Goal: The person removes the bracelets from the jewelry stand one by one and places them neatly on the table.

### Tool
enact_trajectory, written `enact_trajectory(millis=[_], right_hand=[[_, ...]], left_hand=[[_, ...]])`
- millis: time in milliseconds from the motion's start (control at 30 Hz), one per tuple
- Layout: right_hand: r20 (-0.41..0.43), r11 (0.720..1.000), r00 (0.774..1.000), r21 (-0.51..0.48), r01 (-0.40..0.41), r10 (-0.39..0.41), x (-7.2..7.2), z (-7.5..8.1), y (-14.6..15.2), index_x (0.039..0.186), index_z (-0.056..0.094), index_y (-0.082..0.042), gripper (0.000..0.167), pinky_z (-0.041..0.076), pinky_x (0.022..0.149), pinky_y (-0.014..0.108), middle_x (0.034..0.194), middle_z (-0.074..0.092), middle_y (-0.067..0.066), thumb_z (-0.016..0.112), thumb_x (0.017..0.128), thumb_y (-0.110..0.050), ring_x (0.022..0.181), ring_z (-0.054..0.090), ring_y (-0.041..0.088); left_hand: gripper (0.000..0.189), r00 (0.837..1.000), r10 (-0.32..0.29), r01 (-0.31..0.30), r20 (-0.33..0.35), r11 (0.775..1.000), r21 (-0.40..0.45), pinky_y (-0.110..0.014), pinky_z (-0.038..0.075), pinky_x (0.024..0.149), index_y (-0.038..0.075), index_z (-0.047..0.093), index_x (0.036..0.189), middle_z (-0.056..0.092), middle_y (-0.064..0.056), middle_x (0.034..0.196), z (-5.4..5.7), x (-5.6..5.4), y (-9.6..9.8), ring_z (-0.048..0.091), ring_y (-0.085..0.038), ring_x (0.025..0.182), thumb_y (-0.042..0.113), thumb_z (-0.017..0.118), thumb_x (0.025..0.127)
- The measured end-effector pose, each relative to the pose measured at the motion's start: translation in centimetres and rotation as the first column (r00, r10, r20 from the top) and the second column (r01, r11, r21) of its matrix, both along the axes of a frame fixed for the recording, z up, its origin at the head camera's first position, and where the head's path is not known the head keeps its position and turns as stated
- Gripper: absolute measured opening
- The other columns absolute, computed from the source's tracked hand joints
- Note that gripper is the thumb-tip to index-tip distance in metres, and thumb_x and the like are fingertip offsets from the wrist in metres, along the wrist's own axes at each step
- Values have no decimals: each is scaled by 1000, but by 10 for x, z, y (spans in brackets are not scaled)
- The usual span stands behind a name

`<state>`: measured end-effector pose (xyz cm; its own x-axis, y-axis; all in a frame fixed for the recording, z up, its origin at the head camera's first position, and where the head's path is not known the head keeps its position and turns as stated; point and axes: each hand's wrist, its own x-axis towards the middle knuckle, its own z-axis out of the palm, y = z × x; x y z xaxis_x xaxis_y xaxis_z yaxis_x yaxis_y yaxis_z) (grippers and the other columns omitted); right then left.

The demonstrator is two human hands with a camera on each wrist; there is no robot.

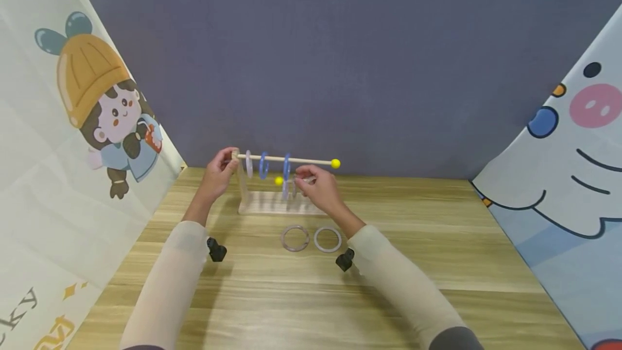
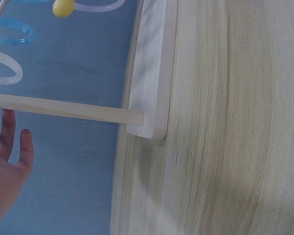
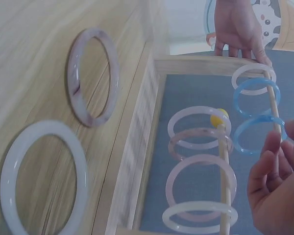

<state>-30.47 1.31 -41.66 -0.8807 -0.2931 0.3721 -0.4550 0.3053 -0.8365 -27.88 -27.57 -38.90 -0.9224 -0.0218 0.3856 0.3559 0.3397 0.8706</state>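
The left hand (image 1: 218, 174) holds the pale wooden post (image 1: 242, 183); the right hand (image 1: 318, 188) curls beside a shiny blue ring (image 1: 286, 162) on the thin wooden stick (image 1: 311, 161), but I can't tell if it pinches. It looks like ring-sliding; a gentle push would suit. A pinkish-brown ring (image 1: 295, 249) and a white ring (image 1: 328, 250) lie on the stripy wooden table (image 1: 413, 242) by a blue-grey wall (image 1: 340, 69).

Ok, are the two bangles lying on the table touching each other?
Apart: the right wrist view shows bare table between the marbled bangle and the white bangle.
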Motion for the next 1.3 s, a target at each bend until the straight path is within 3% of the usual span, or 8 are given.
enact_trajectory(millis=[67,333,533,667,900,1133,1300], right_hand=[[17,1000,1000,-21,15,-15,0,1,-4,115,71,-3,26,59,58,29,99,75,11,75,92,-14,61,65,10],[49,996,996,-44,71,-69,0,6,-17,116,72,-6,29,59,57,26,101,76,9,77,91,-21,65,68,9],[61,993,992,-18,114,-112,0,11,-23,113,73,-10,27,56,55,24,100,76,5,78,90,-23,62,67,7],[107,992,988,-53,114,-108,-1,11,-29,112,74,-10,26,56,56,23,100,76,6,79,90,-21,64,65,7],[147,987,980,-70,148,-136,0,10,-41,110,74,-10,25,58,57,25,97,75,6,80,89,-21,68,68,11],[145,985,976,-48,168,-160,-2,8,-46,110,74,-10,25,58,56,25,96,76,6,79,89,-22,65,67,11],[128,983,977,-40,177,-170,-1,9,-45,109,75,-10,24,57,56,24,95,77,6,79,89,-21,68,68,11]], left_hand=[[39,1000,1,-1,-1,1000,3,-11,46,79,-11,48,140,56,-12,117,0,0,0,56,2,95,8,52,106],[40,1000,8,-8,3,1000,0,-12,47,79,-10,49,140,54,4,111,1,-1,0,57,1,95,9,53,106],[40,1000,14,-14,5,1000,-12,-12,47,79,-9,49,141,55,-3,114,2,-1,0,57,2,95,11,53,106],[40,1000,18,-18,0,1000,-13,-11,46,79,-10,49,140,56,-9,117,2,0,0,56,3,94,10,53,106],[38,1000,20,-20,-3,1000,-4,-12,46,77,-10,50,139,55,-4,113,1,0,0,56,3,92,9,54,105],[38,1000,21,-21,-7,1000,1,-12,47,78,-10,50,139,56,-10,116,0,0,0,56,3,93,8,54,105],[38,1000,15,-15,-11,1000,5,-12,46,76,-11,50,138,55,-4,112,0,0,0,56,1,92,7,54,105]])
